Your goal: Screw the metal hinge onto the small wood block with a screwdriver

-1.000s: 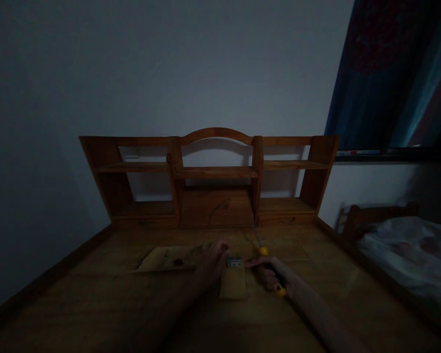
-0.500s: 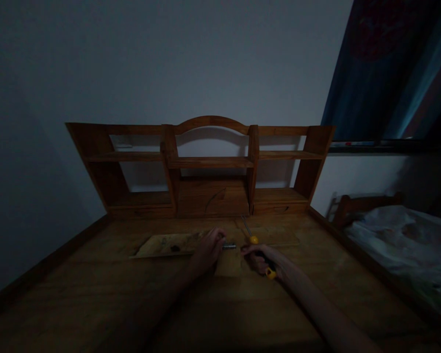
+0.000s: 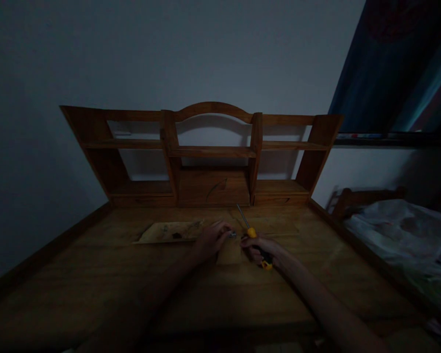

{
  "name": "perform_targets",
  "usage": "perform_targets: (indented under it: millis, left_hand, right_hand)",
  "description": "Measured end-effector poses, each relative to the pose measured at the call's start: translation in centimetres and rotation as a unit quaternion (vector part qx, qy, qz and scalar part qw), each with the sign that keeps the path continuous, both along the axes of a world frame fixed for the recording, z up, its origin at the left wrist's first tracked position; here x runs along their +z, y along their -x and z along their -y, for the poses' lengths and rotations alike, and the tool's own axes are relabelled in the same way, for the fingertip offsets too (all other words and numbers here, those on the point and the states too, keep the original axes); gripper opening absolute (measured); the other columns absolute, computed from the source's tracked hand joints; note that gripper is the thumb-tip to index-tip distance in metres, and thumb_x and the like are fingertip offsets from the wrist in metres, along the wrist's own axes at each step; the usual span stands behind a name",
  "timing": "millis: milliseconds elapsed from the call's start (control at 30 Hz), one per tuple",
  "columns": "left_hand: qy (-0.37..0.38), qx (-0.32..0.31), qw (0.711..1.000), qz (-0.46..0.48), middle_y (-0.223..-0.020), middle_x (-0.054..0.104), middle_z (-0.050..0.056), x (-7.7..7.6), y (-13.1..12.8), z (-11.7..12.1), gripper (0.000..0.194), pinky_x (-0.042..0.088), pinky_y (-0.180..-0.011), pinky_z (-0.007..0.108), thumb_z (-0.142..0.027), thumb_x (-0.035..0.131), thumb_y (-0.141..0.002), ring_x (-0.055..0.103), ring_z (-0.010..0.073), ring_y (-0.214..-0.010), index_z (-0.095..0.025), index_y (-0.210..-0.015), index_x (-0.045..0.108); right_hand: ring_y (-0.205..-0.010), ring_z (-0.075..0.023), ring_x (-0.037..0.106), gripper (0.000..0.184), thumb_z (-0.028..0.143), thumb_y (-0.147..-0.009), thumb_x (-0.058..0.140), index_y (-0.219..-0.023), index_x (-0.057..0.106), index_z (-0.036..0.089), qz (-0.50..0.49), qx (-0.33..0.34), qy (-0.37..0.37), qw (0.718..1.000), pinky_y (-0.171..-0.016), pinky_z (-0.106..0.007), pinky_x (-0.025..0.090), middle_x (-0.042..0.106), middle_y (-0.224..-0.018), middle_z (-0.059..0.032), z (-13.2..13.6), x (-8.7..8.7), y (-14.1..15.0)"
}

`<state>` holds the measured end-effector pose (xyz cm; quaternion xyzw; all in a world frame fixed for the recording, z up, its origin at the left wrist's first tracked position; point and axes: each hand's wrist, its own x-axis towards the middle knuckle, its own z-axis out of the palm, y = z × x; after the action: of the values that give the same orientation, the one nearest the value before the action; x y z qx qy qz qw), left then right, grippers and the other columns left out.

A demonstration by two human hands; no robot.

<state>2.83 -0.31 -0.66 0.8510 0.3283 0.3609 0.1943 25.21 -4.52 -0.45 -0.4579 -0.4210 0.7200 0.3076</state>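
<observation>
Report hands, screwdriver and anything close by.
Right hand gripping screwdriver, tip pointing away. Left hand at metal piece, grip unclear. Stained board on left.

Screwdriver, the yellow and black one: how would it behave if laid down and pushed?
The screwdriver would probably stay stiff, since its slim shaft looks straight and metallic. Its thicker handle likely makes that end heavier. It might roll, as the shaft looks round.

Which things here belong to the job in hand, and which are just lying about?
In the job:
- screwdriver, in the right hand
- small metal piece, at the left hand
- small wood block, between the hands

Apparently just about:
- long stained board
- shelf unit
- plastic-covered heap
</observation>
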Motion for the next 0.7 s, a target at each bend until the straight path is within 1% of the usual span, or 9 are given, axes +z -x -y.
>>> perform_targets:
  millis: [167, 333, 467, 600, 700]
  left_hand:
    - [0.007, 0.007, 1.0, 0.008, -0.095, 0.068, 0.001, -0.18, -0.12, 0.07, 0.014, 0.047, -0.074, 0.025, -0.027, 0.056, -0.094, 0.062, 0.0134, -0.079, -0.021, -0.104, 0.064]
    - [-0.008, 0.01, 1.0, -0.012, -0.093, 0.069, 0.002, -0.06, -0.05, 0.05, 0.015, 0.047, -0.071, 0.023, -0.025, 0.057, -0.094, 0.061, 0.0126, -0.076, -0.021, -0.104, 0.067]
    - [-0.013, 0.007, 0.999, -0.032, -0.095, 0.068, 0.003, 0.11, -0.06, 0.02, 0.018, 0.047, -0.073, 0.024, -0.028, 0.056, -0.094, 0.061, 0.0133, -0.078, -0.022, -0.106, 0.069]
    - [-0.02, -0.034, 0.998, -0.04, -0.102, 0.068, 0.004, -0.01, -0.07, -0.12, 0.02, 0.049, -0.076, 0.026, -0.028, 0.055, -0.095, 0.062, 0.0139, -0.085, -0.022, -0.107, 0.07]
    - [-0.017, -0.048, 0.998, -0.038, -0.107, 0.067, 0.005, -0.18, -0.05, -0.22, 0.021, 0.049, -0.08, 0.026, -0.028, 0.055, -0.095, 0.063, 0.0148, -0.092, -0.024, -0.107, 0.072]
  right_hand:
    - [-0.034, -0.0068, 0.033, 0.024, 0.024, -0.07, 0.069, -0.088, 0.053, 0.021, 0.007, -0.01, -0.02, 1.0, -0.035, -0.019, 0.03, 0.041, -0.044, 0.0115, 0.08, -0.22, 0.21]
    - [-0.034, -0.0069, 0.034, 0.025, 0.024, -0.068, 0.068, -0.087, 0.053, 0.021, 0.018, -0.026, -0.033, 0.999, -0.035, -0.019, 0.031, 0.041, -0.044, 0.0116, 0.05, -0.37, 0.5]
    - [-0.033, -0.0067, 0.031, 0.029, 0.025, -0.065, 0.068, -0.087, 0.051, 0.021, 0.024, -0.045, -0.045, 0.998, -0.034, -0.019, 0.029, 0.039, -0.042, 0.0124, -0.37, -0.78, 0.81]
    - [-0.033, -0.0066, 0.032, 0.028, 0.027, -0.065, 0.068, -0.087, 0.051, 0.021, 0.028, -0.041, -0.046, 0.998, -0.034, -0.019, 0.028, 0.039, -0.042, 0.012, -0.45, -0.81, 0.9]
    - [-0.033, -0.0058, 0.033, 0.027, 0.026, -0.067, 0.068, -0.087, 0.051, 0.021, 0.037, -0.038, -0.042, 0.998, -0.035, -0.018, 0.028, 0.041, -0.044, 0.0117, -0.24, -0.46, 0.86]
